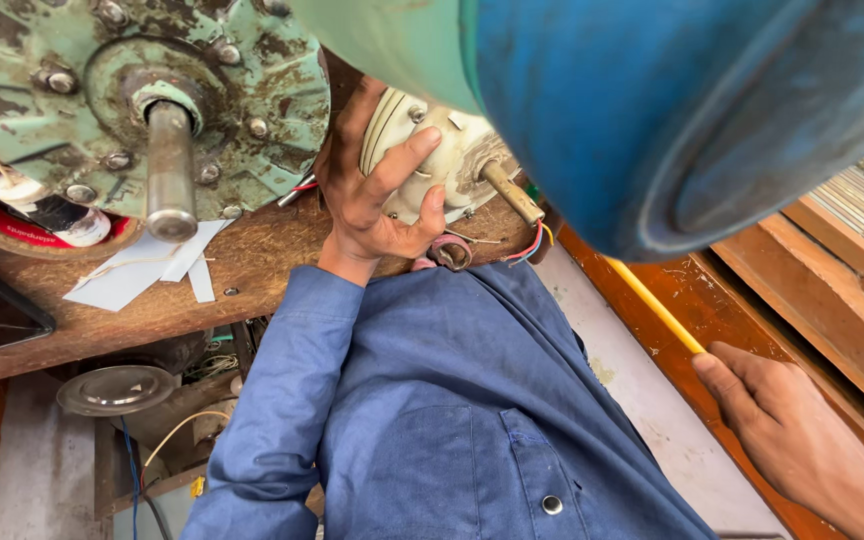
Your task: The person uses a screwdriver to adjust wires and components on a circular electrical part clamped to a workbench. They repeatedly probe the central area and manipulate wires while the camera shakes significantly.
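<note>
Gripping the cream motor at twelve o'clock, the left hand is closed around its housing; a yellow rod is pinched by the right hand at four o'clock; the motor's wires are seen loose.

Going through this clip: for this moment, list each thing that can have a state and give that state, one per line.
Left hand: fingers spread and pressed on the cream motor, gripping its casing.
Cream motor: on the wooden bench, shaft sticking out, coloured wires hanging loose.
Right hand: closed around a yellow rod.
Yellow rod: held, slanting up behind the blue casing.
Green motor: paint peeling, rusty, bare shaft exposed.
Blue casing: close to the camera, blocking the view.
</note>
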